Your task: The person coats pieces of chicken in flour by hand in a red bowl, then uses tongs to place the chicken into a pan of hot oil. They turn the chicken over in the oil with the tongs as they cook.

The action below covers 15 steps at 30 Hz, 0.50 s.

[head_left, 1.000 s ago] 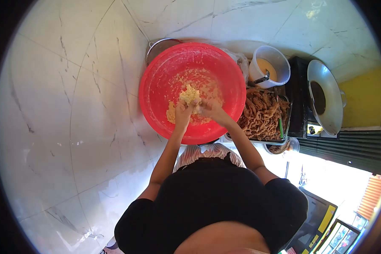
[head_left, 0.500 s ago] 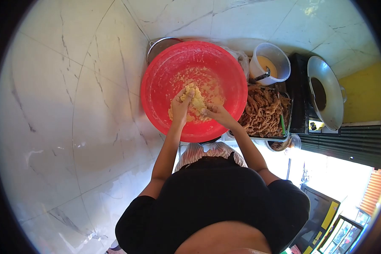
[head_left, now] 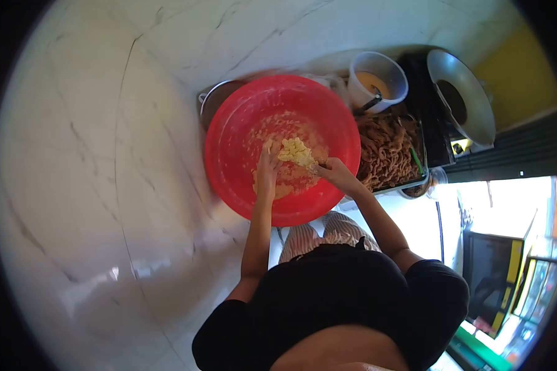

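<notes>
A large red basin (head_left: 229, 167) holds pale yellow crumbs and flour-like residue. Over it, a flat, lumpy yellow coated piece (head_left: 296, 152) is held up between my hands. My right hand (head_left: 329, 170) pinches the lower right end of the piece. On the other side, my left hand (head_left: 268, 164) is at the piece's left edge, fingers pointing up and fairly straight, with yellow crumbs stuck to them. Whether its fingers grip the piece is unclear.
Right of the basin stands a tray of brown fried strips (head_left: 387, 148) with a green-handled tool. Behind it is a white bucket (head_left: 399, 77) of yellowish liquid with a dark handle in it. A wide metal pan (head_left: 479, 105) sits further right.
The view has shifted and turned slightly. My left hand has loosened from the top of the yellow piece and straightened its fingers beside it. My right hand still holds the other end.
</notes>
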Available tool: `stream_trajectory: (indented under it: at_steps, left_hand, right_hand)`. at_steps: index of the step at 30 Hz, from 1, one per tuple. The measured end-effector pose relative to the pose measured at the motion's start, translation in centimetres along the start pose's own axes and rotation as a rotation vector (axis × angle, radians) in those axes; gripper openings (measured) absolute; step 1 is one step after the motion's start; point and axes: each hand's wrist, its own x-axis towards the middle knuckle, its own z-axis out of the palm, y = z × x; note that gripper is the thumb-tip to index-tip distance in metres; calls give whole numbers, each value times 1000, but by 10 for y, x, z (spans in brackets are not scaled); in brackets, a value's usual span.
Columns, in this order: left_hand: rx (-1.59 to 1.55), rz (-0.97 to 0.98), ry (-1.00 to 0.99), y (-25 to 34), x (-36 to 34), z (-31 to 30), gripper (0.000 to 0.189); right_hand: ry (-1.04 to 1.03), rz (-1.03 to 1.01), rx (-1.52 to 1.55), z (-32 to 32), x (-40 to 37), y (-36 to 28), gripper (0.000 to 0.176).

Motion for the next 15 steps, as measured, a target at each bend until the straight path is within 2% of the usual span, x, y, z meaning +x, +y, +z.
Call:
stream_trajectory:
  at_steps: [4,6,9,11,13,14,15]
  left_hand:
    - [147,-139,-45,-15,5,-6,64]
    - [182,-191,-90,-21,4,2,62]
    - [259,-267,-144,-34,-5,13,58]
    - [239,-263,-193,-52,-5,12,53]
    - [268,-291,-204,-63,-5,16,52]
    - [286,-317,-186,-68,-5,20,51]
    - [286,-320,-210,-75,-5,26,51]
  right_hand:
    - [148,-58,56,-20,-34,-19,34]
    - [222,74,56,-38,-63,-33,30]
    - [331,81,7,-72,-118,-62,27]
    - [445,-36,-121,-114,-153,-54,28]
    - [601,85,-158,-136,-191,-112,28]
    - [622,-105,-138,-171,-200,-93,25]
    - [674,-99,-162,-188,-214,-96,25]
